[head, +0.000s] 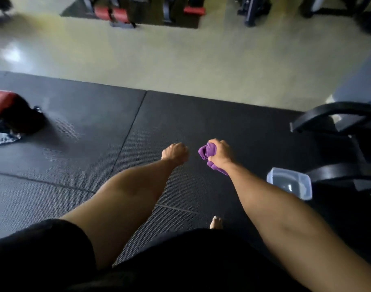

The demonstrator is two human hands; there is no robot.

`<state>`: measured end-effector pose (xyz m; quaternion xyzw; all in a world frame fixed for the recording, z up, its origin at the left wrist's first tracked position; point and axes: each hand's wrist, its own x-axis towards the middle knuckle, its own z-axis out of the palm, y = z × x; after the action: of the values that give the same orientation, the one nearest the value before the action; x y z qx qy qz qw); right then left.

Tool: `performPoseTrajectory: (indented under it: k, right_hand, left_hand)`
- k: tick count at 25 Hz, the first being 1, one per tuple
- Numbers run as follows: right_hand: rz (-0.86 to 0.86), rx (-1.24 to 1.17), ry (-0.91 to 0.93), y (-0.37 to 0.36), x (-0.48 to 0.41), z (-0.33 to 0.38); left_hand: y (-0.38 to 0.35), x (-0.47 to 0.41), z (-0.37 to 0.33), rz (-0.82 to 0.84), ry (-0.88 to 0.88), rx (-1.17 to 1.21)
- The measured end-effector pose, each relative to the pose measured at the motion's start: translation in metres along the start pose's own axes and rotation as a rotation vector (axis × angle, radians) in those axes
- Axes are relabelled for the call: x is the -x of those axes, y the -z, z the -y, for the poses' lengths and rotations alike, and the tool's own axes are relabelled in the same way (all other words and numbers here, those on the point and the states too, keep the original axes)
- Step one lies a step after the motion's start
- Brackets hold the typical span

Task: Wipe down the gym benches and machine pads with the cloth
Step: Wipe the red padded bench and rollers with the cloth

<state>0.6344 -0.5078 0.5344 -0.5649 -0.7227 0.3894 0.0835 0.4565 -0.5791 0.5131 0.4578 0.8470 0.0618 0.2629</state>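
My right hand clutches the bunched purple fabric cloth, presumably to have it ready for the next pad; left hand fisted, holding nothing.

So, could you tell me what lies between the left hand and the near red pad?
In the head view, only bare mat, crossed by a seam, lies between the left hand and the red pad.
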Motion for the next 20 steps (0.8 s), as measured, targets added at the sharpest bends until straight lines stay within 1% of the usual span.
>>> performPoseTrajectory:
  k: [2, 3, 6, 9, 11, 13, 15, 18, 20]
  right_hand:
    - [0.037, 0.001, 0.059, 0.016, -0.04, 0.014]
    - [0.051, 0.038, 0.078, 0.023, -0.062, 0.021]
    - [0.062, 0.052, 0.079, 0.029, -0.123, 0.033]
    - [0.146, 0.231, 0.21, 0.033, -0.188, 0.059]
    - [0.172, 0.298, 0.249, 0.03, -0.235, 0.078]
    - [0.199, 0.258, 0.234, 0.026, -0.282, 0.099]
    - [0.196, 0.273, 0.263, 0.026, -0.325, 0.127]
    - [0.194, 0.216, 0.272, 0.035, -0.384, 0.168]
    - [0.191, 0.242, 0.282, 0.037, -0.421, 0.193]
  left_hand:
    - [0.02, -0.03, -0.013, -0.037, 0.05, 0.035]
    - [0.029, -0.045, -0.019, -0.062, 0.066, 0.057]
    - [0.054, -0.08, -0.028, -0.093, 0.098, 0.061]
    - [0.078, -0.134, -0.027, -0.119, 0.121, 0.074]
    - [0.088, -0.175, -0.019, -0.12, 0.117, 0.067]
    - [0.104, -0.218, -0.012, -0.116, 0.138, 0.089]
    - [0.125, -0.259, -0.003, -0.123, 0.167, 0.089]
    - [0.164, -0.317, 0.003, -0.125, 0.185, 0.09]
    - [0.19, -0.352, 0.003, -0.139, 0.182, 0.084]
